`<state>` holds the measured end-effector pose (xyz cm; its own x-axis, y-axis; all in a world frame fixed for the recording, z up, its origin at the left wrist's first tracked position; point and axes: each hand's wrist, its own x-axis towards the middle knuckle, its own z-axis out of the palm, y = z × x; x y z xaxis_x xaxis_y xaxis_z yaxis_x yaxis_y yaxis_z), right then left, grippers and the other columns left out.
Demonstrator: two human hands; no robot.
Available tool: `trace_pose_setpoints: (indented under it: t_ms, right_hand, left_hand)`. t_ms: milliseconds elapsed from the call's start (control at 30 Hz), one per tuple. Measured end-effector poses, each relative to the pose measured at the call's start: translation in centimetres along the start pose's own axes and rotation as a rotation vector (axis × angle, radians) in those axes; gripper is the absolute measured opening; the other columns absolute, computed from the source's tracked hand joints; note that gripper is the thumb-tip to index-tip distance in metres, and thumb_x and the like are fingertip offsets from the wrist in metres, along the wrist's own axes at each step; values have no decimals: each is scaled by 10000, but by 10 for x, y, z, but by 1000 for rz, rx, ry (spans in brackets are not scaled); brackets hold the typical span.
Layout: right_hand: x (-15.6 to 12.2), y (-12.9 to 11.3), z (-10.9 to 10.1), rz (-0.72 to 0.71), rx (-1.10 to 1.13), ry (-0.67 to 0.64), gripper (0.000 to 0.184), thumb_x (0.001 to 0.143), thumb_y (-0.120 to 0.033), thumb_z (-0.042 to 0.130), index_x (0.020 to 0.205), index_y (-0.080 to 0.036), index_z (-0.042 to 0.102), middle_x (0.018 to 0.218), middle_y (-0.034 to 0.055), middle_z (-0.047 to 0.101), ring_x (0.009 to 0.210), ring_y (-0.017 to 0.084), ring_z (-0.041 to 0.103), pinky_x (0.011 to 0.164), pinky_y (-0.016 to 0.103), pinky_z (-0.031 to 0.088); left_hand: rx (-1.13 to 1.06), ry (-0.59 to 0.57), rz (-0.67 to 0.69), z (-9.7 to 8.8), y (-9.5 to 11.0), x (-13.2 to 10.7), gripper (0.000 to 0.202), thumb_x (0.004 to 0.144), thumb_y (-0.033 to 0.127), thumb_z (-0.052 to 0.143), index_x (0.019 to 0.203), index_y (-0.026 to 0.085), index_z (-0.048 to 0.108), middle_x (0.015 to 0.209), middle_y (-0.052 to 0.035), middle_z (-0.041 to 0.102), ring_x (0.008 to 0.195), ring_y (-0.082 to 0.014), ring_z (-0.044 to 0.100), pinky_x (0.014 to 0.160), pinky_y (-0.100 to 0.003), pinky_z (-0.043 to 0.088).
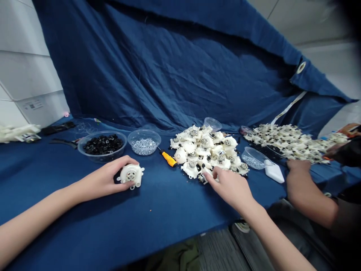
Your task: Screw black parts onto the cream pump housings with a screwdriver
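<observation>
Between the thumb and fingers of my left hand [105, 177] is a white plastic motor housing [130, 174], with the round metal motor end facing up. It is held at the table surface, left of centre. My right hand [228, 184] reaches to the front edge of a pile of similar white motor housings [207, 145]. Its thumb and index finger close on one small motor unit [202, 177] there, partly hidden by the fingers. A screwdriver [168, 158] with a yellow and black handle lies just left of the pile.
Behind my left hand stand a clear bowl of black parts [102, 146] and a clear bowl of screws [144, 142]. To the right are another screw bowl [253, 159], a white bottle [274, 171] and a second pile of housings [284, 141]. A co-worker's arm [307, 192] reaches in there.
</observation>
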<state>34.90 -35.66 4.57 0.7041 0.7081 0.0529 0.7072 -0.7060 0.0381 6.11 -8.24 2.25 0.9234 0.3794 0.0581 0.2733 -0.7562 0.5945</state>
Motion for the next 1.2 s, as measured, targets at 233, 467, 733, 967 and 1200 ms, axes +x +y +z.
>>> trace_pose_setpoints:
  t_ms: [233, 467, 733, 967, 1200]
  right_hand:
    - [-8, 8, -9, -102, 5, -93, 414, 965, -451, 495, 667, -206, 646, 699, 72, 690, 679, 236, 637, 570, 309, 255]
    - [-11, 26, -9, -227, 445, -141, 415, 948, -419, 508, 598, -200, 463, 589, 0, 460, 587, 157, 411, 578, 298, 229]
    - [10, -75, 26, -491, 978, -428, 489, 986, -523, 465, 632, -217, 324, 613, -43, 318, 569, 119, 263, 558, 273, 236]
    - [41, -128, 43, -560, 939, -496, 490, 1000, -552, 437, 644, -219, 386, 581, -41, 388, 510, 111, 279, 496, 265, 238]
    - [60, -133, 30, -599, 837, -372, 356, 923, -428, 626, 648, -201, 614, 552, -11, 467, 522, 127, 340, 506, 288, 194]
  left_hand:
    - [-88, 1, 49, 4, -6, -1, 560, 857, 472, 722, 1313, 248, 487, 1258, -80, 637, 1104, -234, 662, 952, -355, 548]
    - [-255, -19, 12, 13, -18, 1, 629, 818, 349, 752, 1380, 282, 479, 1305, -71, 632, 1158, -239, 667, 991, -382, 553]
    - [-588, 81, -108, 5, -20, 4, 638, 775, 398, 827, 1271, 264, 449, 1089, -30, 697, 1015, -205, 711, 947, -401, 571]
    - [-511, 16, -65, 0, -25, 1, 544, 767, 341, 821, 1224, 240, 542, 1144, -37, 680, 1076, -210, 687, 974, -390, 551]
    - [-458, -23, -43, 5, -31, 3, 494, 799, 305, 758, 1220, 248, 507, 1097, -28, 676, 992, -195, 685, 884, -342, 565]
